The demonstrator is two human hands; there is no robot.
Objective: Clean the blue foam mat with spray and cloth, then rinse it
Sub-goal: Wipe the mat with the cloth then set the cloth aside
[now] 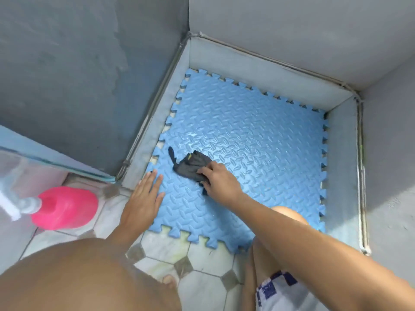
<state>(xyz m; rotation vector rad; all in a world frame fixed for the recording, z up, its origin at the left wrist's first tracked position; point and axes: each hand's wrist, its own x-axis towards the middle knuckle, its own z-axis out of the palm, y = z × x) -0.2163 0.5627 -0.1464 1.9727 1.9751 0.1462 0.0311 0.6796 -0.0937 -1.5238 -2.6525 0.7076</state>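
Blue foam mat lies flat on floor in grey-walled corner, front toothed edge overlapping tiled floor. Right hand on mat near left-front area, fingers curled, gripping bunched dark cloth pressed against mat surface. Wet sheen on mat just beyond cloth. Left hand flat, palm down on mat's left front edge, fingers spread slightly. Pink spray bottle on tiles, well left of mat, its nozzle blurred.
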